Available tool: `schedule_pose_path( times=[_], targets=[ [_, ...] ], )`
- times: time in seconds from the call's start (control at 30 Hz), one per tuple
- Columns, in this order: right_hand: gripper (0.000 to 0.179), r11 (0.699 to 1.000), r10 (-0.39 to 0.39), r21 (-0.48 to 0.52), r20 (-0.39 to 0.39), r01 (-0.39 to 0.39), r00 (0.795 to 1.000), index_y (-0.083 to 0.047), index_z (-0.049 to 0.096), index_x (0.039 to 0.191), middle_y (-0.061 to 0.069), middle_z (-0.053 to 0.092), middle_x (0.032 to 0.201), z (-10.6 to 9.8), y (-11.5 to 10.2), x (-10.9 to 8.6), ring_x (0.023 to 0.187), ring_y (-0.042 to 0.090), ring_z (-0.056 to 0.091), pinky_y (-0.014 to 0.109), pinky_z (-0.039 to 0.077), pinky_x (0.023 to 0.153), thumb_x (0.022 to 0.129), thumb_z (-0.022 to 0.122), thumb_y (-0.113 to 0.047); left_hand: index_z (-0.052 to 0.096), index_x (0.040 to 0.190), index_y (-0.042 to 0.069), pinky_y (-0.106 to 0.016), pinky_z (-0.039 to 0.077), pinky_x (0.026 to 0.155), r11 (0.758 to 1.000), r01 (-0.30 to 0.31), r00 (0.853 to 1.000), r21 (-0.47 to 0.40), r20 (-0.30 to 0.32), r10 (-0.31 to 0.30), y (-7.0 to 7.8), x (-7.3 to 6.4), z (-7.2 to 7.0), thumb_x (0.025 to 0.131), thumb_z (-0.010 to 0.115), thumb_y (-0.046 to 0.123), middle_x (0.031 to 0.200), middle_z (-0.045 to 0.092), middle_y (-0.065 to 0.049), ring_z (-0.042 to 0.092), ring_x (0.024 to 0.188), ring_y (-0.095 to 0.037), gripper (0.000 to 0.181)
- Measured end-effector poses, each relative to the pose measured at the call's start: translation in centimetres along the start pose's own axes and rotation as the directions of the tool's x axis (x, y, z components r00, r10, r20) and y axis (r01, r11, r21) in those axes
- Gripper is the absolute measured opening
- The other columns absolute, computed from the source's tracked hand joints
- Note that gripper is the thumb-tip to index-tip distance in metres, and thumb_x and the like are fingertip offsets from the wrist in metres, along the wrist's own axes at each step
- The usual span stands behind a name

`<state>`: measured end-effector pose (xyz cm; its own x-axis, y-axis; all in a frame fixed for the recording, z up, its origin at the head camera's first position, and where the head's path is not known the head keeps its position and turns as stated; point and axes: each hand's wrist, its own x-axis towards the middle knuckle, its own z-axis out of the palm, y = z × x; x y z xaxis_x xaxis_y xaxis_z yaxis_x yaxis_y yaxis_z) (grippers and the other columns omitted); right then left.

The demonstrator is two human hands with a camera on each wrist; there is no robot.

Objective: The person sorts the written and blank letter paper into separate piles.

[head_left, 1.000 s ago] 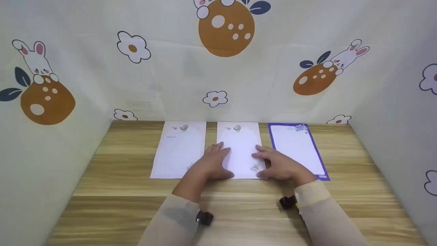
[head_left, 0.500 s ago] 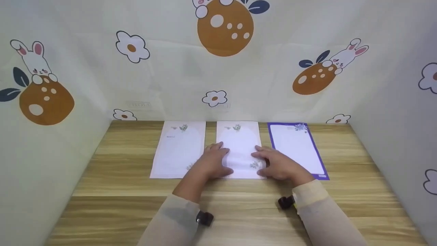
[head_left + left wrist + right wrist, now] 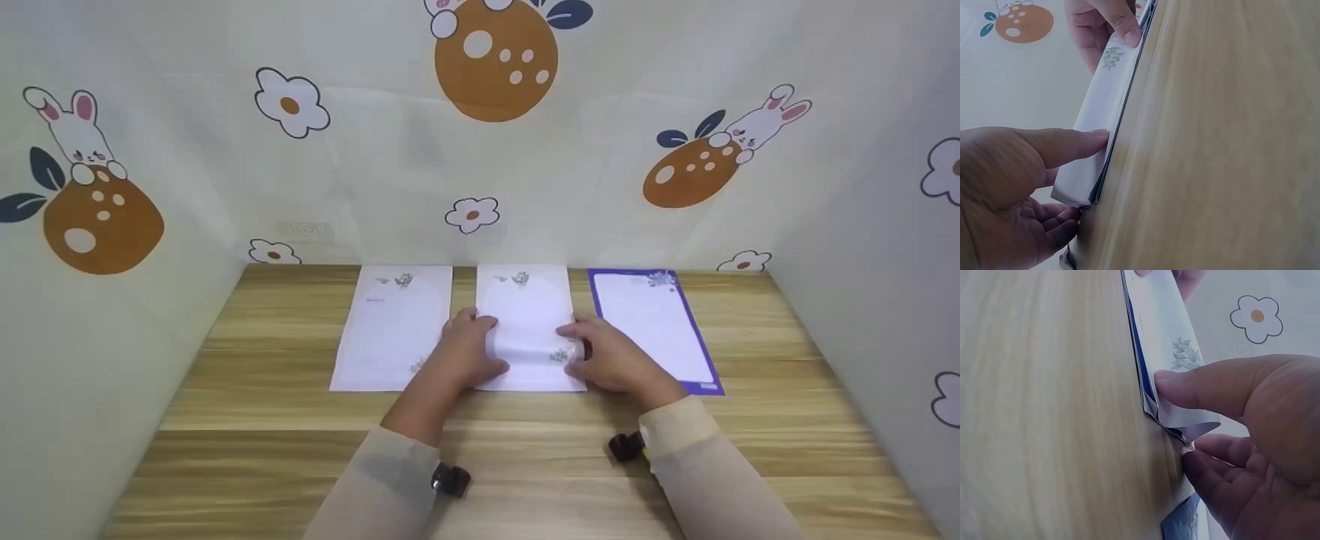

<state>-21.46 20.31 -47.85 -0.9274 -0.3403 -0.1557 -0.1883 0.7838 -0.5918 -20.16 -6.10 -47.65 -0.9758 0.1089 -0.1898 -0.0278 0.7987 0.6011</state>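
A white stack of stationery paper [image 3: 528,304] with small green plant prints lies between my two hands in the head view. Its near part bows upward in a low ridge. My left hand [image 3: 470,349] grips the left edge, thumb [image 3: 1086,144] on top and fingers at the side. On the opposite edge my right hand [image 3: 611,356] pinches the paper, its thumb [image 3: 1179,387] pressed on the top sheet near a corner. Dark blue layers show under the white top sheet in both wrist views. The top sheet's corner [image 3: 1207,430] curls up beside the right fingers.
A similar white sheet [image 3: 390,337] lies to the left, partly behind the left forearm. At the right is a purple-bordered sheet [image 3: 651,307], partly covered by the right hand. The wooden table [image 3: 525,457] meets a printed cloth wall [image 3: 390,187] at the back.
Both hands have shifted slightly away from the body, toward the back wall. The middle paper, flat a second ago, has buckled upward across its near half.
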Motion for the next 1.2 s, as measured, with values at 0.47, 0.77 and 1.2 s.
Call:
schedule_pose_path(
  times=[0.47,0.77,1.2],
  targets=[
    [0.055,1.000,0.019,0.024,-0.068,-0.018,0.997,-0.011,0.066,0.145,0.019,0.052,0.163,0.20,-0.14,0.30,0.157,0.044,0.041,0.059,0.029,0.133,0.092,0.080,-0.010,0.053,0.158,0.017,-0.053,0.034,0.132,0.998,0.044,0.999,-0.052,-0.017,-0.045,0.25,0.01,-0.06,0.085,0.091,0.028,0.171,0.040,-0.015,0.036,0.160,-0.039,0.083],
    [0.059,0.998,0.050,0.038,-0.080,-0.047,0.996,-0.010,0.064,0.148,0.018,0.052,0.163,0.18,-0.20,0.40,0.157,0.043,0.041,0.059,0.031,0.132,0.091,0.080,-0.011,0.052,0.159,0.018,-0.053,0.033,0.133,0.997,0.044,0.999,-0.070,-0.016,-0.045,0.00,0.21,-0.08,0.085,0.090,0.029,0.170,0.041,-0.014,0.036,0.160,-0.038,0.084],
    [0.069,0.958,0.087,0.280,-0.075,-0.063,0.993,-0.007,0.061,0.151,0.021,0.062,0.152,-0.40,0.17,0.37,0.144,0.039,0.058,0.052,0.047,0.123,0.087,0.085,-0.018,0.048,0.161,0.018,-0.052,0.032,0.134,0.989,0.050,0.997,-0.140,-0.054,-0.058,0.29,0.04,-0.45,0.083,0.090,0.043,0.169,0.046,-0.009,0.037,0.161,-0.034,0.092]
  ],
)
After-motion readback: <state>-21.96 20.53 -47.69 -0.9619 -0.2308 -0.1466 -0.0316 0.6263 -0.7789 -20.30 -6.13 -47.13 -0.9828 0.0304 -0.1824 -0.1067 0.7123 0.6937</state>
